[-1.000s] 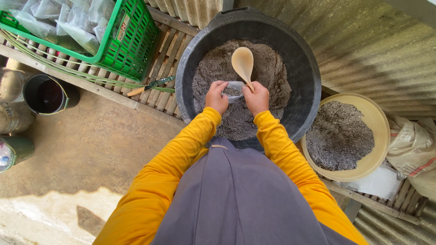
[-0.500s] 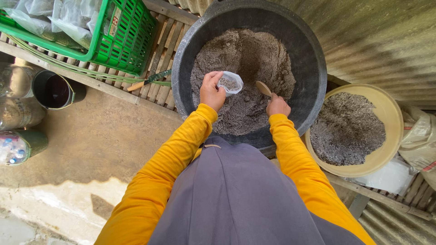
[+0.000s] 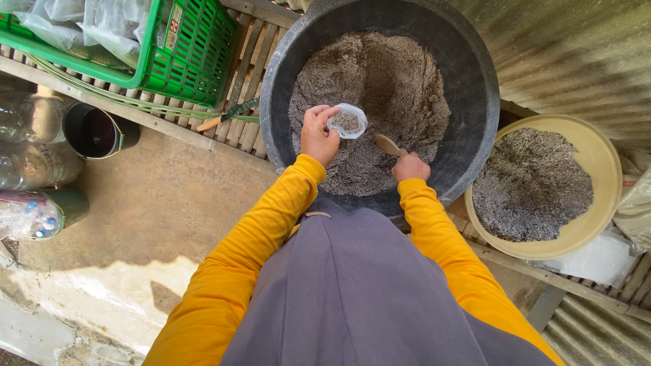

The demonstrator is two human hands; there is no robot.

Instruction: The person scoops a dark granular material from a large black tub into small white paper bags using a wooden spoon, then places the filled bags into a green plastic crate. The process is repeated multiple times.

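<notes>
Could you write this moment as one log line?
left hand: holds small clear plastic bag | right hand: grips wooden scoop | over: large black tub of grey soil mix

Both arms, in yellow sleeves, reach forward and down, elbows bent. The left hand is raised, fingers curled in a pinching grip at the fingertips. The right hand sits lower, closed in a fist-like grip.

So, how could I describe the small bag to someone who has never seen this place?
Find the big black tub of grey soil at the top. Above the soil, the left hand holds a small clear bag, open and part filled with the same soil. Unlike the clear bags in the green crate, it is tiny and held up.
</notes>
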